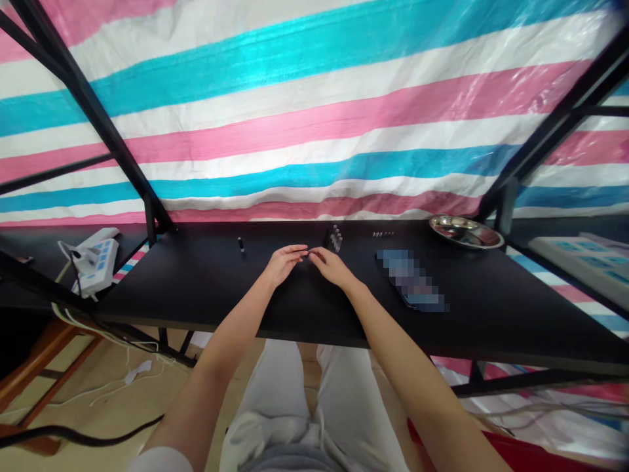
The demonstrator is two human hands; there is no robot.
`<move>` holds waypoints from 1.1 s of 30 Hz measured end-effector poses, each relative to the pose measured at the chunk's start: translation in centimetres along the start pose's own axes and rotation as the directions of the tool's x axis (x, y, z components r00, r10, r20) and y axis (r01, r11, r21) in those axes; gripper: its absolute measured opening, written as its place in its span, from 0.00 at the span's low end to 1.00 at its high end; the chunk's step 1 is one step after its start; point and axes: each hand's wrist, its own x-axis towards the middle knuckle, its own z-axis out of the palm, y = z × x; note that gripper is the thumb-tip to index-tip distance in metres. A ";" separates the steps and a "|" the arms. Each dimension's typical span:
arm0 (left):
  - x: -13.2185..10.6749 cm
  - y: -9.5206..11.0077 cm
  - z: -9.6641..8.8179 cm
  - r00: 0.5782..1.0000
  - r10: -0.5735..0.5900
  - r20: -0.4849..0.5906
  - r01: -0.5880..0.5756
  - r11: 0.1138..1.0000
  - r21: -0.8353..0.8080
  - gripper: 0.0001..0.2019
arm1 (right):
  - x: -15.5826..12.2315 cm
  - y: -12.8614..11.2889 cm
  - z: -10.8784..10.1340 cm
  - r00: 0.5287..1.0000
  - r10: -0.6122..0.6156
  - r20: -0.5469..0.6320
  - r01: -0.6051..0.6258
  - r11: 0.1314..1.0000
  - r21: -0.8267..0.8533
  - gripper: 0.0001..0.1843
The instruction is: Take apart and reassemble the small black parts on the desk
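- At my far left, a white power strip (101,265) is lying beyond the desk's end, with a white plug and dark cord sitting on it.
- Just right of it, a black metal frame (105,124) is rising past the left end of the black desk (191,282).
- On the left part of the desk, a small dark tube (240,244) with a pale band is resting by itself, well apart from my hands.
- My left hand (284,265) is reaching in over the middle of the desk, its fingers stretching toward the right and lying close together.
- A tiny dark piece (307,254) is showing between the fingertips of both my hands, in front of me; it is too small for me to name, and I cannot tell which hand is pinching it.
- My right hand (328,267) is curling in from the other side, its fingertips almost meeting the left ones.
- Just beyond my right hand, a cluster of small silvery pieces (337,239) is standing on the desk.
- Further right, a row of small pieces (382,234) is lying near the back edge.
- Nearer me, a flat, blurred-out object (411,280) is lying at a slant.
- At the back right, a round metal dish (466,234) is sitting near the frame.
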 end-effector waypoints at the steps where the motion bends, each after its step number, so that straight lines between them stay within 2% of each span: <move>1: -0.1 0.1 0.1 1.000 -0.003 -0.001 0.003 0.999 -0.036 0.09 | 0.0 -0.1 0.1 1.000 0.001 0.016 -0.001 1.000 0.010 0.15; 6: -0.4 0.6 0.4 1.000 -0.014 -0.024 0.011 0.991 -0.130 0.05 | -0.2 -0.7 0.1 0.998 -0.010 0.069 0.008 1.000 0.025 0.14; 9: -0.4 0.6 0.3 0.999 -0.005 -0.032 0.001 0.993 -0.121 0.05 | -0.2 -0.8 0.0 0.999 -0.018 0.042 0.017 0.999 0.039 0.13; 11: -0.3 0.5 0.2 0.997 0.000 -0.074 -0.008 0.994 -0.107 0.07 | -0.1 -0.7 0.1 1.000 -0.023 0.020 0.021 0.998 0.056 0.12; 15: 0.1 0.0 0.1 0.990 -0.019 -0.142 0.014 0.999 -0.034 0.11 | -0.1 -0.6 0.0 0.999 -0.042 -0.012 0.043 0.997 0.070 0.12; 22: 0.1 -0.4 0.3 0.988 0.009 -0.153 0.013 0.989 0.145 0.12 | -0.2 -0.6 -0.2 0.999 -0.046 -0.026 0.047 0.998 0.036 0.12; 33: 0.1 -0.6 0.4 0.958 0.098 -0.269 -0.034 0.972 0.231 0.15 | -0.2 -0.8 -0.1 0.999 -0.042 -0.015 0.042 0.999 0.010 0.12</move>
